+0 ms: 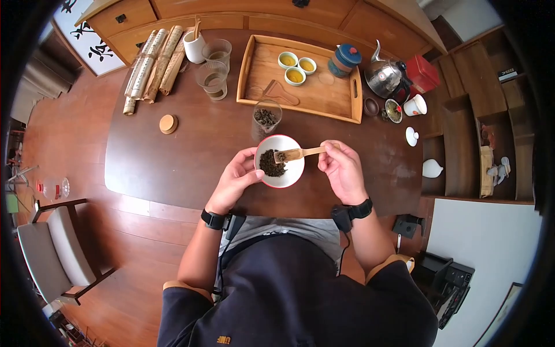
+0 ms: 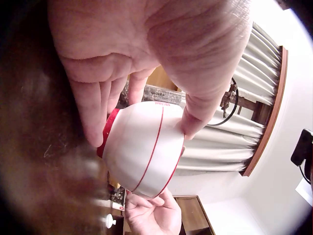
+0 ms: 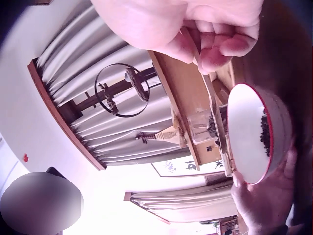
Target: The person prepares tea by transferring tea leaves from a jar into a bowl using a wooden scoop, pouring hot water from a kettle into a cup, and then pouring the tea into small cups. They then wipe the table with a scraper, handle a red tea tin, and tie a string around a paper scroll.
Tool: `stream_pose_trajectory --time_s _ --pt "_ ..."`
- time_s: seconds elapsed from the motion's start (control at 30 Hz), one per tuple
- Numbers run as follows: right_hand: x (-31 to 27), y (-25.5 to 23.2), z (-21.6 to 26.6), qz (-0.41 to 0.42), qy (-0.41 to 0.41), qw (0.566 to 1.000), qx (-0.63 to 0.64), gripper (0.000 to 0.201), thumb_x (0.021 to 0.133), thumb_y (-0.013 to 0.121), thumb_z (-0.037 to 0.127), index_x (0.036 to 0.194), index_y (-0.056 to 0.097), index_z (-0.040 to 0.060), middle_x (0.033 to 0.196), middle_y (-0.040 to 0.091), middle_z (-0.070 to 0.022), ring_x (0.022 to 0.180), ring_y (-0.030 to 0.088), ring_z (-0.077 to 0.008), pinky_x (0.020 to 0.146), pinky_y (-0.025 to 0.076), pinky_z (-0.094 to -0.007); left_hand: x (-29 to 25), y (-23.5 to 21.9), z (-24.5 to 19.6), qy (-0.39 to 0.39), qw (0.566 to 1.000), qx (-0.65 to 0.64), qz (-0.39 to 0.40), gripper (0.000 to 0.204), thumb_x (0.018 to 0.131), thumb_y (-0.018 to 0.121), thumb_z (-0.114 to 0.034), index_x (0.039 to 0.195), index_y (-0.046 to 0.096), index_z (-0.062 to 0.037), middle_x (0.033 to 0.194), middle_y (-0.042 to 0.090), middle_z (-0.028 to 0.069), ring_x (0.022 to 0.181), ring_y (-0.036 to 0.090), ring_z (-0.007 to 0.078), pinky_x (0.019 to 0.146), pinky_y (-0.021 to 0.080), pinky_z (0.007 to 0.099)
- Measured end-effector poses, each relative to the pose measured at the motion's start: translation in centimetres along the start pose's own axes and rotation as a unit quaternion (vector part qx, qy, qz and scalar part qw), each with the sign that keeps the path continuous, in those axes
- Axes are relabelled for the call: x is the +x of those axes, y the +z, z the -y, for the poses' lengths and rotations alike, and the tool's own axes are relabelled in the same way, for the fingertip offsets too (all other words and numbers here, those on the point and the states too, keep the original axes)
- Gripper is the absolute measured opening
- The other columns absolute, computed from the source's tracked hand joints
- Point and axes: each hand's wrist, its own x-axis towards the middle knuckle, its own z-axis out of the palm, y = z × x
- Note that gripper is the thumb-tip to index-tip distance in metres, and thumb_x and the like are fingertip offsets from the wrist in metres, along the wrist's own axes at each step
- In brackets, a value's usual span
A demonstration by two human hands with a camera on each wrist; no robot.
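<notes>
My left hand (image 1: 236, 179) holds a white bowl (image 1: 295, 170) with a red rim, thumb on the near side and fingers at the far side. The left wrist view shows the bowl's outer wall (image 2: 142, 147) with red lines, tilted in the grip. Dark loose tea leaves (image 1: 269, 165) lie in the bowl's left part. With thumb and fingertips my right hand (image 1: 345, 173) pinches the handle of a wooden tea scoop (image 1: 311, 151). The scoop's tip, carrying some leaves, is over the bowl. Just beyond stands a clear glass (image 1: 266, 119) containing more tea leaves.
A wooden tray (image 1: 250, 69) behind holds several cups, a teapot (image 1: 344, 59) and a flat wooden piece. To its right are a metal kettle (image 1: 386, 78), a red tin (image 1: 423, 73) and a lidded bowl. Glasses (image 1: 212, 81), bamboo scrolls (image 1: 153, 66) and a wooden lid (image 1: 168, 124) lie left.
</notes>
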Motion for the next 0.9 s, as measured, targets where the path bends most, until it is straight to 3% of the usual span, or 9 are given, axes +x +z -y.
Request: stream_pose_trajectory --time_s 0.23,0.47,0.67,0.9 --pt "1.1 2.9 5.7 0.007 -0.053 0.999 -0.011 0.016 0.104 0.063 0.012 0.11 0.069 -0.0019 0.086 0.067 -0.0062 0.072 0.059 -0.0133 0.066 0.048 -0.0263 0.0 -0.4 0.2 0.006 1.0 -0.014 0.004 0.056 0.098 0.07 -0.007 0.148 0.044 -0.0015 0.132 0.068 0.0113 0.122 0.064 0.0182 0.107 0.052 0.0362" --pt "3.2 5.6 7.4 0.007 -0.129 0.988 -0.085 0.017 0.105 0.064 0.013 0.112 0.069 -0.0013 0.088 0.068 -0.0061 0.073 0.059 -0.0117 0.068 0.049 -0.0254 -0.1 -0.4 0.2 0.02 0.999 -0.027 0.014 0.056 0.098 0.071 -0.007 0.147 0.044 -0.0014 0.132 0.068 0.0115 0.121 0.065 0.0183 0.106 0.053 0.0364" --pt "2.4 7.4 7.0 0.034 -0.227 0.923 -0.309 0.019 0.104 0.067 0.011 0.118 0.07 -0.0015 0.095 0.073 -0.008 0.077 0.064 -0.0089 0.069 0.052 -0.0231 -0.2 -0.4 0.0 0.019 0.999 -0.041 0.018 0.056 0.098 0.072 -0.007 0.147 0.044 -0.0019 0.133 0.067 0.0112 0.12 0.065 0.018 0.105 0.054 0.037" --pt "1.7 7.8 6.2 0.062 -0.278 0.893 -0.348 0.019 0.103 0.067 0.01 0.118 0.071 -0.0021 0.094 0.072 -0.0067 0.076 0.063 -0.0085 0.07 0.052 -0.0228 -0.1 -0.6 0.3 0.019 0.999 -0.035 0.019 0.056 0.099 0.071 -0.007 0.147 0.044 -0.0022 0.133 0.067 0.0114 0.121 0.065 0.0179 0.104 0.055 0.0369"
